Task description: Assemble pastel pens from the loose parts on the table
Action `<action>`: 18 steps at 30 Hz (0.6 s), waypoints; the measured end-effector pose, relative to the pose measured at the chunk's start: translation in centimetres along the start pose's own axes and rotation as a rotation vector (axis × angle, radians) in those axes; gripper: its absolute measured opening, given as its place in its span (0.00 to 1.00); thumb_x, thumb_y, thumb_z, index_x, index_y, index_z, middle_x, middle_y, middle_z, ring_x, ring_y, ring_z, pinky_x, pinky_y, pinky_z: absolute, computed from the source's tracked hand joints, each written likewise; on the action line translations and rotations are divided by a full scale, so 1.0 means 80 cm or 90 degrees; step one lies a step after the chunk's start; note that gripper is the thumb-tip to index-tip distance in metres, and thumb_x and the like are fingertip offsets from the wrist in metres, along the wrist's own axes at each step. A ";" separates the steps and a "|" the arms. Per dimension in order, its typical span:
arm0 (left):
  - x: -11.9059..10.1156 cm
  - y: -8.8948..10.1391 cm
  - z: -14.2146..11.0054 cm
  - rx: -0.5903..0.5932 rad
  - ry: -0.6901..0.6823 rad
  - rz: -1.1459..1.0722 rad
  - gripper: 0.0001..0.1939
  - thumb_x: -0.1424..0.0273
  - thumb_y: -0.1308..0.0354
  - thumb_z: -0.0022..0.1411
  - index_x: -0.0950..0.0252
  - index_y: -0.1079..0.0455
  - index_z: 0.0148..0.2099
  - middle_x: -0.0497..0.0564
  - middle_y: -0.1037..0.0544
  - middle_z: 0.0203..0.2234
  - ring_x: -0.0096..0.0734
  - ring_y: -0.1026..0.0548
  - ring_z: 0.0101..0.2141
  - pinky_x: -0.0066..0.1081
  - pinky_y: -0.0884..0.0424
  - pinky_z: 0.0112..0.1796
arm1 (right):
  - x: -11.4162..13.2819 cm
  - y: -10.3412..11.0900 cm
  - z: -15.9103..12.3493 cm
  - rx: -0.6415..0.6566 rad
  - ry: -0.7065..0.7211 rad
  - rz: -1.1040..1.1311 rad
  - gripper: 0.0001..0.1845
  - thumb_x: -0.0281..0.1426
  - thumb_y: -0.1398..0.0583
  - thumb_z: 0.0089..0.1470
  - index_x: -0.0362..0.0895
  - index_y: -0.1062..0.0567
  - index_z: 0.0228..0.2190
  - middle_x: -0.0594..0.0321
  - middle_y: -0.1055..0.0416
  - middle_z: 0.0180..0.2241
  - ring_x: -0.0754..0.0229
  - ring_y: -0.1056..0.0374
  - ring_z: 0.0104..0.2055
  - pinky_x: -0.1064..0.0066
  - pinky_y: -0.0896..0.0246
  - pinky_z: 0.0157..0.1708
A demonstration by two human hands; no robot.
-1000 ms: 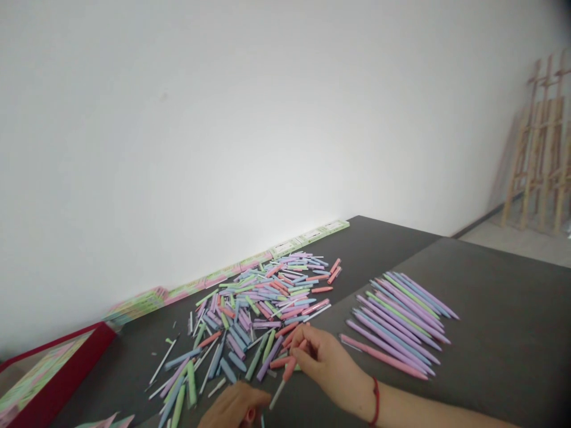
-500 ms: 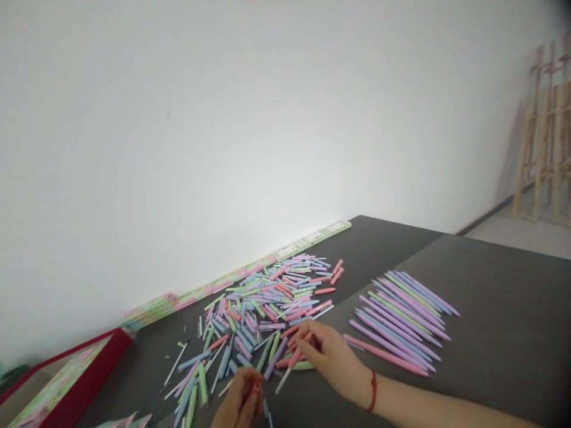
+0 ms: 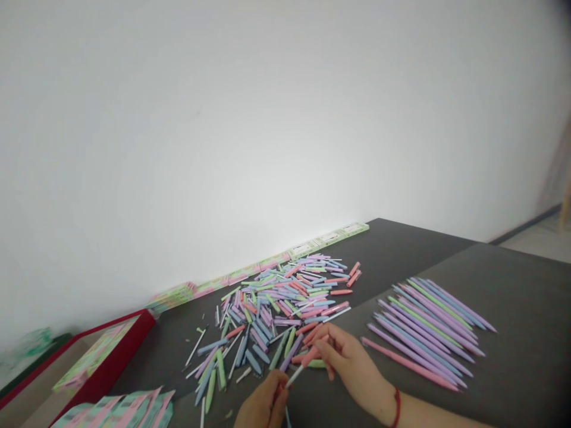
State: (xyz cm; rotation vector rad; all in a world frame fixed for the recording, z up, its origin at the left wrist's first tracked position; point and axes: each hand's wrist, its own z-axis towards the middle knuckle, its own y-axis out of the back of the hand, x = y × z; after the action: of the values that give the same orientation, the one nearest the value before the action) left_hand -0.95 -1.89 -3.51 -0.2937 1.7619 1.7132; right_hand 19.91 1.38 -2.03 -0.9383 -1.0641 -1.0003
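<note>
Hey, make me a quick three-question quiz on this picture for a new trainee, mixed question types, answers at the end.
1. Multiple choice: in the row of pens, what colour is the nearest pen? a) green b) coral pink c) blue
2. True or false: the red box is to the right of the loose pen parts.
3. Short answer: what does the right hand hold in its grip?

Key: 1. b. 2. False; it is to their left. 3. A coral barrel.

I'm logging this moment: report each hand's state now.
Left hand: closed, at the white refill's end; what it grips cannot be told.
Right hand: closed, holding a red barrel.
</note>
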 end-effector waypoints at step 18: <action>-0.015 -0.005 -0.005 -0.026 -0.040 0.065 0.13 0.69 0.59 0.66 0.61 0.35 0.32 0.48 0.26 0.26 0.30 0.28 0.27 0.23 0.36 0.30 | -0.020 -0.010 -0.020 0.117 -0.026 -0.055 0.09 0.37 0.44 0.56 0.45 0.33 0.30 0.62 0.26 0.29 0.64 0.36 0.22 0.73 0.40 0.23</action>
State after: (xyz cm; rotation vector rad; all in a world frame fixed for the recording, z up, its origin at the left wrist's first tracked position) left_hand 0.08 -2.62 -3.16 -0.1681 1.7254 1.8126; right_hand 19.23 -0.04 -3.83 -0.7706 -1.2174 -0.9403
